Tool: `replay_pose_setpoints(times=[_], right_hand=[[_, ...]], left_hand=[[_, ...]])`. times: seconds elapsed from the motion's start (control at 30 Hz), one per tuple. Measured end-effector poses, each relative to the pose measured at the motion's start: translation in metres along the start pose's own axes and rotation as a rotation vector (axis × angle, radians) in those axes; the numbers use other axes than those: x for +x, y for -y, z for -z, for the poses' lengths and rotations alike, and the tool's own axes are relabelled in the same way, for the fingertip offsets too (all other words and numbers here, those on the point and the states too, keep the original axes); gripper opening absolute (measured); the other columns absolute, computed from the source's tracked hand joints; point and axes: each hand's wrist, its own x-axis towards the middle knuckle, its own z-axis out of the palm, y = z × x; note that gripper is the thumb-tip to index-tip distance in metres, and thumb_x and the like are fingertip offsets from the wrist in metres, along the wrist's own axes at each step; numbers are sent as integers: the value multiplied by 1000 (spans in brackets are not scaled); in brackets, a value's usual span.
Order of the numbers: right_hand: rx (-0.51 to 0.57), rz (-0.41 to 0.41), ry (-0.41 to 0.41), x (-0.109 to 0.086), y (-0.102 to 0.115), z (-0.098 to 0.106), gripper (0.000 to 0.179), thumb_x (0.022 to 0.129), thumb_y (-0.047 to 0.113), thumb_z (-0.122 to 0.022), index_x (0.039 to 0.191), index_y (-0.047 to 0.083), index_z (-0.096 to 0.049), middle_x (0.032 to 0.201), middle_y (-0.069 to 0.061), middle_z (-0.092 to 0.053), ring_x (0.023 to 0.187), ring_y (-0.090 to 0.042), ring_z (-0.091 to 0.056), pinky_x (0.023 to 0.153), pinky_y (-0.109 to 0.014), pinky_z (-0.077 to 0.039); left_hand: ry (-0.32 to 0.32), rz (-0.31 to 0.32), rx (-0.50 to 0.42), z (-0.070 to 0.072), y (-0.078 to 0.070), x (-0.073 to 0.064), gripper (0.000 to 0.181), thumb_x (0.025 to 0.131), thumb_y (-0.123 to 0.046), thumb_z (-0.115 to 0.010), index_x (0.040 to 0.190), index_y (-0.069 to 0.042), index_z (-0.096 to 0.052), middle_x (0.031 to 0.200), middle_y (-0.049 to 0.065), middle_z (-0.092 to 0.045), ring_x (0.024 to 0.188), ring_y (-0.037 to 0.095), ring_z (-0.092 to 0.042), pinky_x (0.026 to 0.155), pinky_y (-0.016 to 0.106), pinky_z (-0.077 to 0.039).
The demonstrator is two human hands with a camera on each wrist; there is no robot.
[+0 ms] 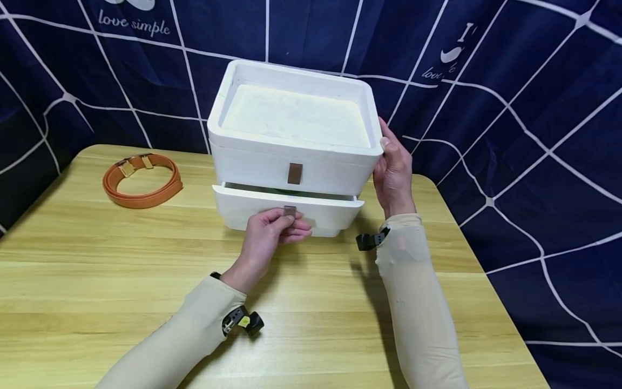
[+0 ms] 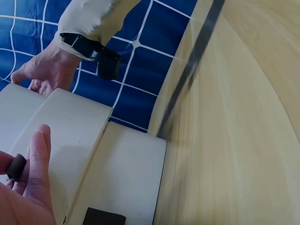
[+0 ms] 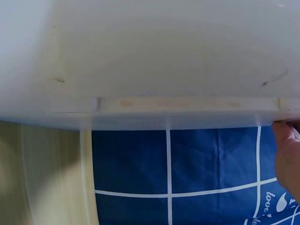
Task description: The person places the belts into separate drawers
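A white tiered drawer box (image 1: 296, 146) with a recessed top stands at the back of the table. Its brown pull tabs are on the front, and a lower drawer (image 1: 330, 213) is slid partly out. My left hand (image 1: 262, 237) pinches that drawer's brown tab (image 1: 290, 210) between thumb and fingers. In the left wrist view, another drawer front (image 2: 131, 164) with its own tab (image 2: 104, 217) lies below, nearer the tabletop. My right hand (image 1: 394, 175) holds the box's right side, thumb by the top rim. A sliver of green shows in the drawer gap, its contents otherwise hidden.
A coiled orange-brown belt (image 1: 141, 202) with a gold buckle lies on the wooden table (image 1: 121, 281), left of the box. Dark blue curtain (image 1: 311, 32) with white lines hangs close behind the table and along its right side.
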Motion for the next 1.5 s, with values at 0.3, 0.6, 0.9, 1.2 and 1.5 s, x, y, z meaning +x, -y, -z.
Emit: replay_pose_setpoints(times=[0.3, 0.6, 0.9, 1.2, 1.5], right_hand=[[-7, 3, 16, 0, 0, 2, 54, 88, 12, -54, 140, -1, -51, 142, -14, -51, 128, -28, -49, 106, -31, -45], [5, 13, 35, 3, 0, 1, 52, 89, 10, -53, 139, -3, -51, 142, -15, -51, 128, -27, -49, 107, -31, -45], [-12, 16, 41, 2, -1, 2, 52, 89, 10, -52, 140, -2, -50, 142, -14, -51, 128, -27, -49, 107, -30, -44], [-8, 19, 35, 2, -1, 1, 52, 89, 10, -52, 139, -2, -51, 142, -14, -51, 129, -27, -49, 107, -31, -44], [26, -5, 18, 0, 0, 1, 51, 88, 8, -52, 138, -2, -52, 141, -16, -51, 125, -28, -51, 103, -31, -48]], left_hand=[[17, -41, 32, 0, 2, 2, 18, 95, 10, -49, 105, 18, -62, 91, 27, -70, 78, 27, -72, 76, 40, -62], [8, -55, 51, 1, 0, 5, 17, 95, 10, -49, 104, 17, -62, 90, 26, -70, 77, 26, -72, 76, 40, -62], [12, -62, 57, 2, 2, 6, 18, 96, 10, -48, 104, 18, -62, 91, 27, -70, 77, 25, -72, 76, 39, -62], [5, -69, 64, 1, 4, 8, 18, 96, 9, -48, 104, 17, -62, 92, 26, -70, 79, 26, -72, 77, 39, -62], [-15, -31, 49, 1, 2, 10, 18, 96, 9, -48, 106, 16, -62, 93, 26, -70, 80, 27, -72, 79, 38, -61]])
